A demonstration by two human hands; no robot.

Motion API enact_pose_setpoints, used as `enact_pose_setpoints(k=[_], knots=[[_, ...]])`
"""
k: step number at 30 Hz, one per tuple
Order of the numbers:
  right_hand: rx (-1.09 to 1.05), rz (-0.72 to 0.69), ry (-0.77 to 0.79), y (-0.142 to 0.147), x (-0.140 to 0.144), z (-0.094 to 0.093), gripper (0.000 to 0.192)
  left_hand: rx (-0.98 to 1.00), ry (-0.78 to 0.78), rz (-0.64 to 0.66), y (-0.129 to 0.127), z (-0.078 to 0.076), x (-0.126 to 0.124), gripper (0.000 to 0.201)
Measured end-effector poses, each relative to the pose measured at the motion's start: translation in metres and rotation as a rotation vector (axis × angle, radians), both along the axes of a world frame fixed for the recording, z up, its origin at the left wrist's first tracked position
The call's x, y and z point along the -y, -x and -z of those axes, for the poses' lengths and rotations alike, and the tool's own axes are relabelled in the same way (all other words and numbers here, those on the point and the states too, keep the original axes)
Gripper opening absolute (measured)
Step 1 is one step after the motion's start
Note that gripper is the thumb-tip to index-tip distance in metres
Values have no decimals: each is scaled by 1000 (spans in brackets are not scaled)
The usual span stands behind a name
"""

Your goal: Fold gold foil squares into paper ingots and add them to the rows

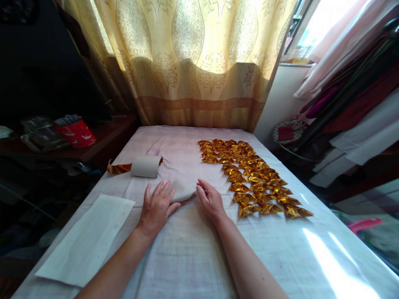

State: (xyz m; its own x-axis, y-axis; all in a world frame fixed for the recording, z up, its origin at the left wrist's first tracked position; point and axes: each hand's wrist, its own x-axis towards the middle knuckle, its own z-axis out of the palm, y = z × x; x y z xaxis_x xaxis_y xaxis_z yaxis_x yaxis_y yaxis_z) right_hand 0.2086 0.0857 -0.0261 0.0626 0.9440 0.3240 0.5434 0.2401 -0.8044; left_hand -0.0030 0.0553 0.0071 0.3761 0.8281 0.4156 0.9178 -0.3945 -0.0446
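A small folded piece of grey-white paper [181, 190] lies on the white tablecloth between my hands. My left hand [158, 207] rests at its left end, fingers stretched out and apart, with the thumb along the near edge. At the right end, my right hand [210, 200] has thumb and fingers closed together on the paper's corner; the exact contact is partly hidden. Just beyond the left hand sits a curled stack of grey-backed paper [145, 167] with copper-gold foil showing at its ends. Rows of folded gold foil pieces [257, 180] stand to the right of my right hand.
A white paper sheet [89, 238] lies flat at the left of the bed-like table [181, 265]. Past its left edge, a dark cabinet holds a glass jug [43, 133] and a red container [76, 132]. A yellow curtain [199, 83] hangs behind; clothes [368, 124] hang at the right.
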Motion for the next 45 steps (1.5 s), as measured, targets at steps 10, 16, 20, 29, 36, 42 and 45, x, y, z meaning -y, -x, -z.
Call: enact_pose_setpoints(k=[10, 16, 20, 29, 36, 42, 45], knots=[[90, -82, -47, -1, 13, -6, 33, 223, 165, -50, 11, 22, 0, 47], [149, -124, -40, -3, 15, -8, 30, 204, 186, -59, 12, 34, 0, 59], [214, -127, -61, -2, 15, -5, 35, 225, 152, -38, 9, 33, 0, 56], [218, -95, -253, -1, 13, 0, 33, 312, 23, 19, 10, 25, 2, 30], [370, -383, -265, 7, 54, -26, 27, 270, 175, -33, 11, 8, 10, 38], [530, -515, -140, 11, 80, -26, 38, 255, 278, -41, 5, -2, 16, 43], [550, -484, -145, 8, 77, -25, 19, 293, 325, -38, 6, -3, 16, 44]])
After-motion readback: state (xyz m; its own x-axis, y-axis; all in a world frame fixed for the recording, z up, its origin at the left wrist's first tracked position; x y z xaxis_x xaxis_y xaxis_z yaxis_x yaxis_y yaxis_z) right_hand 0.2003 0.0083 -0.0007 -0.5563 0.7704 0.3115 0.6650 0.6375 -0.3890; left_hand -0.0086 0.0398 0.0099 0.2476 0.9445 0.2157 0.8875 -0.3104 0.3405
